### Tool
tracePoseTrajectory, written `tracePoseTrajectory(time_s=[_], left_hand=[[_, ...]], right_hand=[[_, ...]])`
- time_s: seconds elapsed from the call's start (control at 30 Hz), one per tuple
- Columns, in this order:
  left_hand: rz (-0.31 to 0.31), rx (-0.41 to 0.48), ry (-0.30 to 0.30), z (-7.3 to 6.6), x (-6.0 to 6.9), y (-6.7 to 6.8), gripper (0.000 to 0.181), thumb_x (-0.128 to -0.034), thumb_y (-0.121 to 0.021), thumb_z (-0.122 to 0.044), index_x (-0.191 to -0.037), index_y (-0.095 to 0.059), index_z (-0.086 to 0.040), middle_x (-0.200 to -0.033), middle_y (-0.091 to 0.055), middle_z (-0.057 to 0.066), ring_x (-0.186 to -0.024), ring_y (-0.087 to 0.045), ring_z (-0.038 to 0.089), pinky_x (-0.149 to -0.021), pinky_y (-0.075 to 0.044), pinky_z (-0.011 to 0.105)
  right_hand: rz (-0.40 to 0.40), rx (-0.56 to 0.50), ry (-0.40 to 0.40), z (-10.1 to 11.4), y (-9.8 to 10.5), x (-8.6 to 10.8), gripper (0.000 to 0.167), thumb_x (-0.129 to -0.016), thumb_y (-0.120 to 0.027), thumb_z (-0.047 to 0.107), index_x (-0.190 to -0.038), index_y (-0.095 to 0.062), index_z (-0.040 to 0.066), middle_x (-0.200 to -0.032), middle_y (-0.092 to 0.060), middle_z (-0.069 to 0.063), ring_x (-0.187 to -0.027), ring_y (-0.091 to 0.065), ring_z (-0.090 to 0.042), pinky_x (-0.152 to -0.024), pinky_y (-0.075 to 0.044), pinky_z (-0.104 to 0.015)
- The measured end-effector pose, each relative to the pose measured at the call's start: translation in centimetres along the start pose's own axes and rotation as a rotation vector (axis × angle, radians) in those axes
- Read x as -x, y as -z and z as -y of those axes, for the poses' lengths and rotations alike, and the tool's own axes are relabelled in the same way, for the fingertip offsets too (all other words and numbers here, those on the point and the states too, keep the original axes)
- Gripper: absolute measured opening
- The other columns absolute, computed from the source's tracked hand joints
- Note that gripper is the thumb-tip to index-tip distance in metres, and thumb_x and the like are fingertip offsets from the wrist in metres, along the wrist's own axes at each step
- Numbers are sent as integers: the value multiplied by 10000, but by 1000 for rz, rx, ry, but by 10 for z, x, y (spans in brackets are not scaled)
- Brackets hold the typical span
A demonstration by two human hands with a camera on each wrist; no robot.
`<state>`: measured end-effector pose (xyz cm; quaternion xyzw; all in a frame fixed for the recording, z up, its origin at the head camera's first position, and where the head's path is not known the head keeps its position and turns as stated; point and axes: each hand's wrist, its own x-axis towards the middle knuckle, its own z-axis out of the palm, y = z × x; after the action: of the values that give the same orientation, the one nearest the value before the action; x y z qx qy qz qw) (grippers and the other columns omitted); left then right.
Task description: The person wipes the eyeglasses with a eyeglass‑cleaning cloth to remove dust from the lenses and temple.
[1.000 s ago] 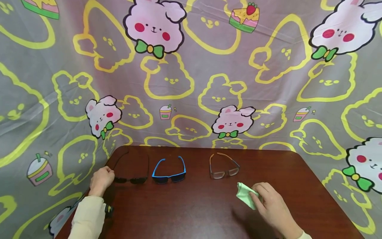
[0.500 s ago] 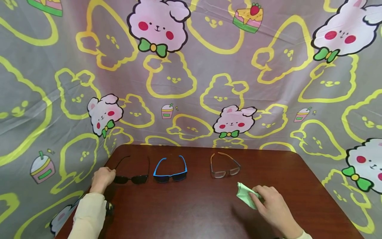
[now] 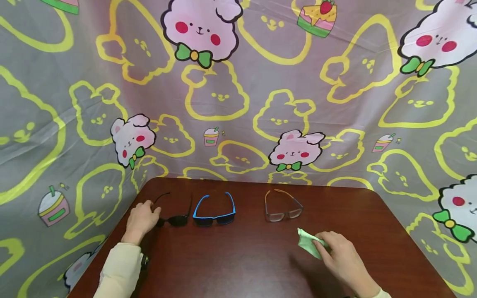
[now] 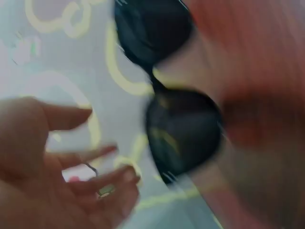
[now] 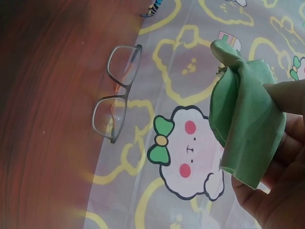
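Observation:
Black sunglasses lie at the table's left; my left hand covers their left end in the head view. In the blurred left wrist view, my left hand has its fingers spread, with a visible gap to the dark lenses. My right hand pinches a folded green cloth above the table at the right. The right wrist view shows the cloth between thumb and fingers of the right hand.
Blue-framed sunglasses lie just right of the black pair. Clear glasses with orange-tipped arms are farther right, short of the cloth. Patterned fabric hangs behind and beside the brown table.
My left hand has moved rightward and now hides the left lens. The black sunglasses lie slightly closer to the blue pair. The right hand still pinches the cloth, nearly unmoved.

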<state>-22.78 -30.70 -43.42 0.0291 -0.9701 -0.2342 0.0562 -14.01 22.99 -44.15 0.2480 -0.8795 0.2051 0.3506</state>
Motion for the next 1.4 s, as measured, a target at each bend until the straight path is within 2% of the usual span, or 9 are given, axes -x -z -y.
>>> tracePoseTrajectory(time_s=[0.1,0.2,0.33,0.47,0.6,0.97,1.1,1.23,1.4], left_hand=[[-27,14,-178,-25,0,-8,309,-932,-561,-153,-1166,-588,47,-1135,-538,255,-978,-552,413,-780,-454,524],[11,3,-313,-44,1,-17,217,-896,-598,-63,-1106,-653,-49,-1071,-577,104,-916,-592,272,-724,-489,427],[60,-87,-416,-57,3,-34,256,-835,-653,20,-1059,-676,-101,-995,-569,17,-827,-581,175,-666,-480,324],[15,-172,-494,-62,3,-49,255,-791,-698,35,-1008,-690,-97,-940,-555,20,-750,-590,181,-639,-483,307],[-30,-198,-525,-65,-1,-59,239,-762,-701,68,-947,-702,-84,-907,-551,30,-745,-605,216,-650,-500,333],[-50,-328,-542,-70,-13,-74,233,-666,-721,118,-738,-654,-94,-723,-469,31,-640,-535,238,-543,-441,343],[-59,-345,-547,-71,-16,-78,230,-662,-729,125,-700,-661,-92,-695,-475,29,-634,-537,240,-548,-445,343],[-67,-356,-562,-74,-18,-78,227,-665,-738,124,-672,-662,-89,-686,-497,30,-643,-551,251,-561,-463,357],[-68,-420,-557,-74,-21,-79,224,-695,-735,111,-682,-666,-102,-691,-506,37,-666,-542,261,-602,-460,372]], right_hand=[[-2,3,6,-1,0,-1,288,-638,-783,8,-808,-643,192,-736,-516,177,-642,-444,-25,-543,-388,-246],[-4,-1,12,-1,-1,-3,290,-639,-781,2,-815,-645,188,-742,-522,173,-648,-443,-18,-555,-376,-214],[1,-17,13,0,-1,-4,297,-638,-780,-8,-818,-644,185,-736,-512,173,-633,-436,-20,-554,-355,-176],[0,-36,4,0,-1,-3,312,-634,-782,-17,-818,-642,192,-733,-500,180,-622,-420,-4,-542,-345,-153],[-9,-45,-3,0,1,-1,326,-633,-786,-21,-820,-642,204,-737,-498,184,-625,-408,19,-539,-345,-145],[-34,-77,18,-4,0,3,331,-640,-792,-13,-836,-649,213,-757,-530,176,-632,-437,22,-542,-357,-142],[-46,-94,33,-6,-3,4,275,-685,-785,25,-843,-652,207,-762,-538,165,-631,-446,14,-541,-361,-142],[-60,-106,47,-7,-5,3,339,-629,-795,-20,-841,-650,202,-763,-543,155,-627,-447,18,-528,-362,-138],[-48,-112,47,-6,-4,1,319,-648,-789,-14,-843,-649,196,-769,-542,157,-636,-451,22,-537,-373,-131]])
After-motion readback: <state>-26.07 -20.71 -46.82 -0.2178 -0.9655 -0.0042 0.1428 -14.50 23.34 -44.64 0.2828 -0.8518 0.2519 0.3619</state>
